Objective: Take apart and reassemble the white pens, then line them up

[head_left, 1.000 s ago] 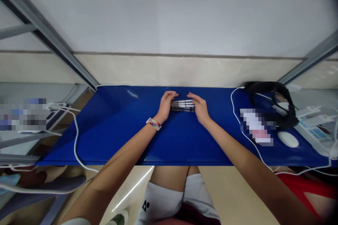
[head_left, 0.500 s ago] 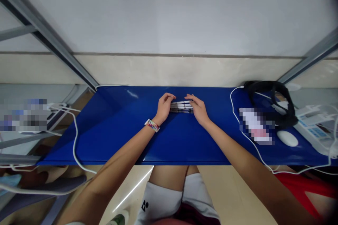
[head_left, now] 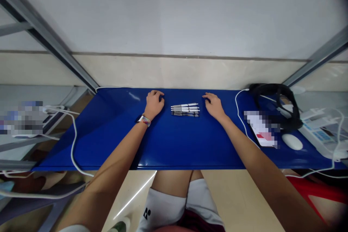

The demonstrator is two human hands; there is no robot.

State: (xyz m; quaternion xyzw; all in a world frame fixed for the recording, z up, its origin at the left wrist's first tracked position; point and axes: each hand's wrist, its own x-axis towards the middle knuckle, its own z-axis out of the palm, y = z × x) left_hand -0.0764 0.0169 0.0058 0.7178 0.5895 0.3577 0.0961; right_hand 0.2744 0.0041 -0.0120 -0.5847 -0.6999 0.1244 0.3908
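Observation:
Several pens [head_left: 185, 109] lie side by side in a neat row on the blue tabletop [head_left: 174, 141]. Most are white with grey ends; the nearest one is dark and see-through. Left of the pens, my left hand [head_left: 154, 103] rests on the table, its fingers apart and nothing in it. My right hand [head_left: 214, 105] lies to the right of the pens, also empty with fingers spread. Neither hand touches a pen. A woven colourful band [head_left: 144, 120] is around my left wrist.
At the right stand a black headset-like strap [head_left: 290, 105], a blurred-out phone [head_left: 262, 130], a white mouse [head_left: 292, 141] and a white device [head_left: 323, 134]. White cables run along both sides. Grey metal posts [head_left: 78, 69] flank the table, with a wall behind.
Both hands have let go of the pens' ends and moved outward, left hand to the left and right hand to the right. The pens now lie uncovered.

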